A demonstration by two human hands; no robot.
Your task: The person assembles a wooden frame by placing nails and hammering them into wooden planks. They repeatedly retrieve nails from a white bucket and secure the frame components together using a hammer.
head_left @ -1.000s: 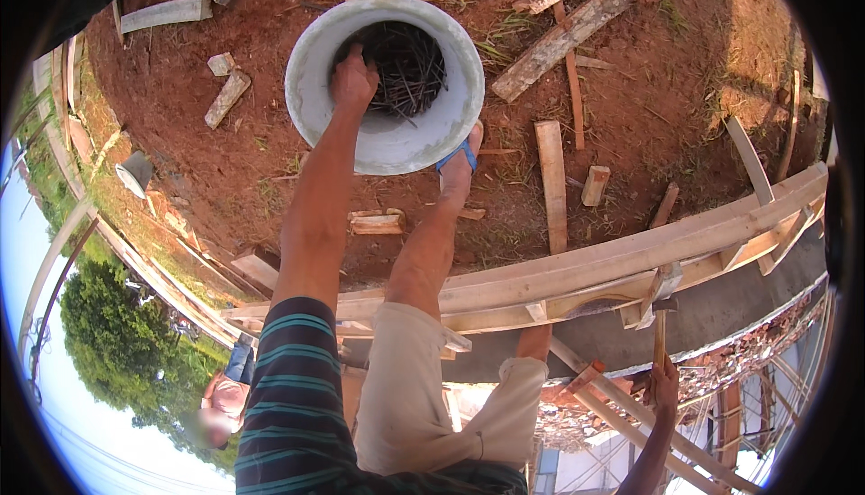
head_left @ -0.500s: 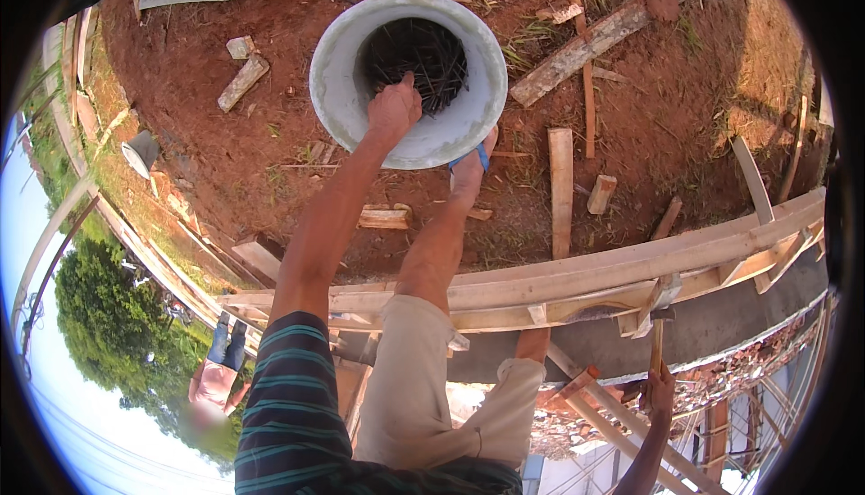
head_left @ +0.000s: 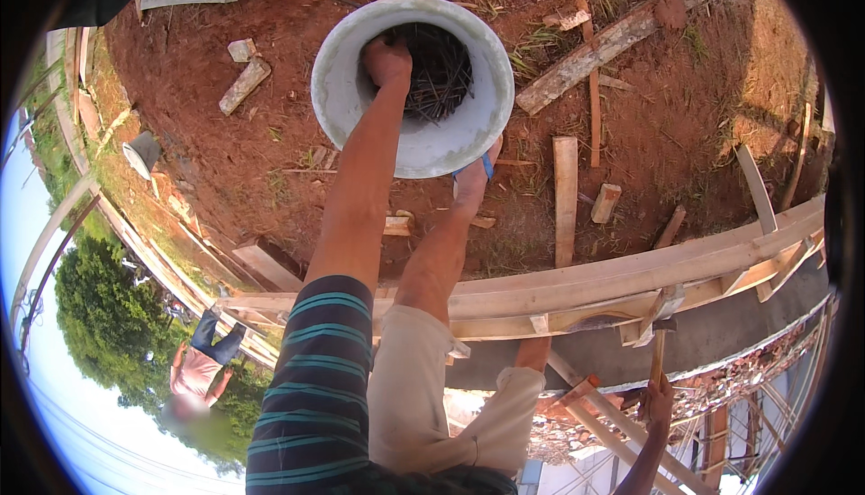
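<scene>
Reaching down into a white bucket [head_left: 410, 148] at twelve o'clock on the red dirt, the left hand [head_left: 386, 58] closes in a fist on dark nails [head_left: 441, 72] heaped inside. At five o'clock the right hand [head_left: 658, 400] has its grip shut round a hammer [head_left: 660, 342] handle. Nails are probably stiff, sharp, heavy in bulk; best pinched by the shanks.
</scene>
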